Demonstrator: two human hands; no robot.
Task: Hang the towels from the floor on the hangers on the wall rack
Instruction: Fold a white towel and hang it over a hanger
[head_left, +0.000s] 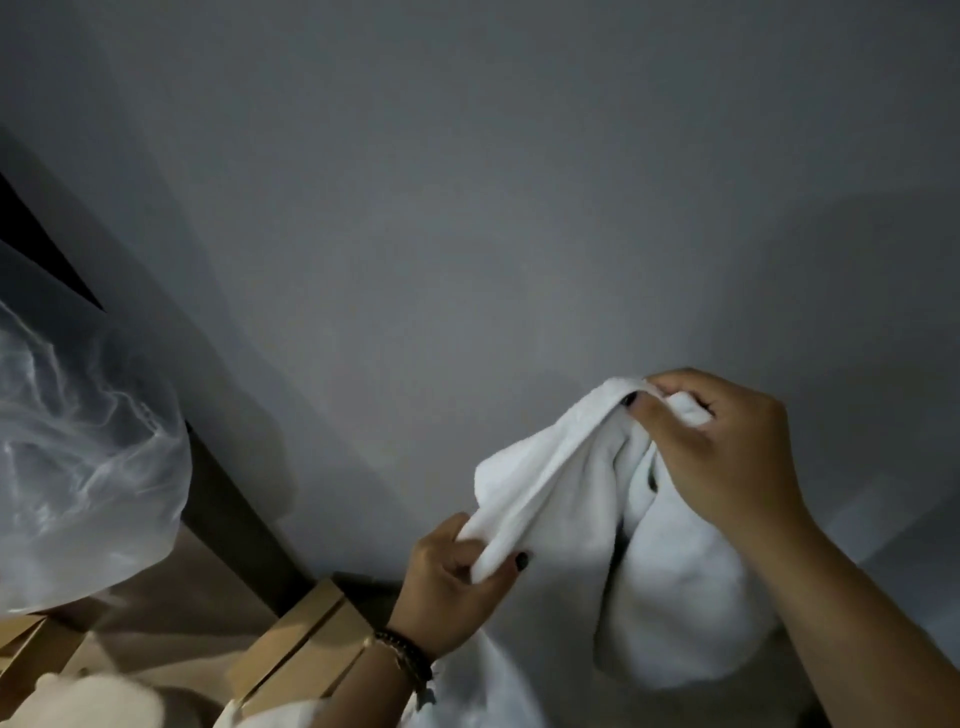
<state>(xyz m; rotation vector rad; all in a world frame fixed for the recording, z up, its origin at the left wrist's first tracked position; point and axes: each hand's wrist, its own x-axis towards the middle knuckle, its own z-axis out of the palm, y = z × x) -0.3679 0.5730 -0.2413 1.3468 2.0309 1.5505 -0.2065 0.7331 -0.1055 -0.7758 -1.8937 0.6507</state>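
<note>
A white towel (660, 571) hangs in front of the grey wall, held up between both hands. My right hand (727, 457) pinches its upper edge at the top, fingers curled round a bunched fold. Lower and to the left, my left hand (457, 582) grips another part of the edge, so the cloth stretches diagonally between them. The rest of the towel droops in loose folds below my right hand. No hanger or wall rack is in view.
A wooden shelf frame (306, 654) stands at the lower left, with a dark upright post (234, 499) against the wall. A large clear plastic bag (78, 457) bulges at the left edge. More white cloth (483, 691) lies at the bottom centre.
</note>
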